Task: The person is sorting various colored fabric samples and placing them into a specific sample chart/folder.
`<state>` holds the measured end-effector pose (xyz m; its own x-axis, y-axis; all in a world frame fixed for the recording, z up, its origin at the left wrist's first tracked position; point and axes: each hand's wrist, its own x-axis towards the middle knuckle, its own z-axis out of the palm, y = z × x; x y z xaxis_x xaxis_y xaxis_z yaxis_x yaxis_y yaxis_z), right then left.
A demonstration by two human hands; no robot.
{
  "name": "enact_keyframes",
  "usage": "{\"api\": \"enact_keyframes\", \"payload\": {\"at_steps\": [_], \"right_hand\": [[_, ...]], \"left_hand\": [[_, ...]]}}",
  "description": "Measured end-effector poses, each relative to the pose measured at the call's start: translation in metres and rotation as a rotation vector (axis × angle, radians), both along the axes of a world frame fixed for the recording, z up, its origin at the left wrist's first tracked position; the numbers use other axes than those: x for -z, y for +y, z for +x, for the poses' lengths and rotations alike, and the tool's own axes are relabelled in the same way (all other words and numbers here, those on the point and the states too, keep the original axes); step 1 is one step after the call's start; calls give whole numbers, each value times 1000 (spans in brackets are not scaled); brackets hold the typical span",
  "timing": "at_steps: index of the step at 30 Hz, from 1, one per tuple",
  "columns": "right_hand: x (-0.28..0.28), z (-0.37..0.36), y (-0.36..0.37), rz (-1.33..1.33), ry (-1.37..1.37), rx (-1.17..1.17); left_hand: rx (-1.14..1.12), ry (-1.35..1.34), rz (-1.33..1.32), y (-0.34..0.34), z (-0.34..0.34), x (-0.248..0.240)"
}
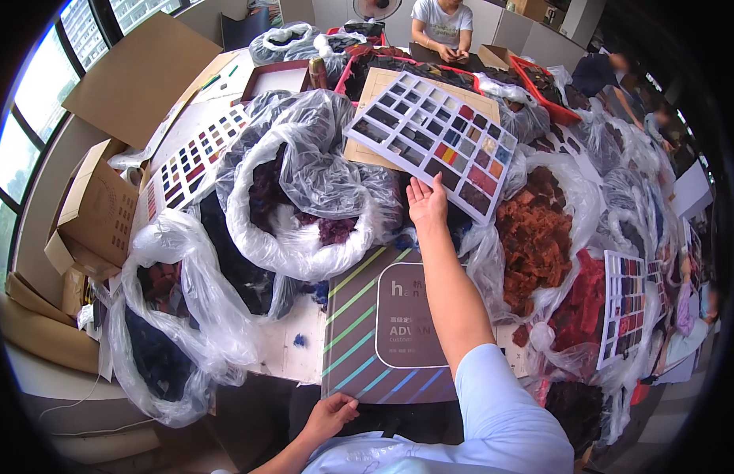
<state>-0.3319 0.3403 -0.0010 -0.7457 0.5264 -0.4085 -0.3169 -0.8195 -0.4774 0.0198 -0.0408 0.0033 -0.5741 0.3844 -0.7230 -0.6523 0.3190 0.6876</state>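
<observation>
My right hand (428, 202) reaches forward, palm up and fingers stretched, at the near edge of a white swatch board (365, 131) holding rows of coloured fibre samples in small squares. The fingertips overlap the board's edge; whether they touch it I cannot tell. The board lies tilted on a tan cardboard sheet (375, 85). Close to my body, my left hand (333, 414) is curled closed at the lower edge of a large grey flat box or folder (352, 332) with green and blue diagonal stripes. Nothing shows in its fingers.
Open plastic bags surround me: purple fibre (335, 231) at left, rust-brown fibre (533, 237) at right, dark blue fibre (157, 355) lower left. More swatch boards (622, 304) stand right and left. Cardboard boxes (98, 207) line the left. A person (443, 31) sits across the table.
</observation>
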Motion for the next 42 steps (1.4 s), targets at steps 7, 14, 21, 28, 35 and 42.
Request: {"api": "enact_keyframes", "payload": {"at_steps": [7, 14, 21, 28, 35, 42], "right_hand": [[-63, 53, 24, 90, 85, -82], [-50, 289, -39, 94, 100, -365], [-5, 471, -110, 61, -62, -394], [39, 516, -123, 134, -256, -467], [24, 503, -123, 321, -665, -634], [-14, 497, -125, 693, -798, -831]], "left_hand": [[29, 27, 48, -5, -4, 14], [42, 103, 88, -10, -2, 12], [-42, 228, 71, -36, 18, 20], [-225, 549, -207, -128, 9, 20], [-772, 1010, -701, -299, -51, 8], [-645, 879, -1327, -385, -96, 30]]}}
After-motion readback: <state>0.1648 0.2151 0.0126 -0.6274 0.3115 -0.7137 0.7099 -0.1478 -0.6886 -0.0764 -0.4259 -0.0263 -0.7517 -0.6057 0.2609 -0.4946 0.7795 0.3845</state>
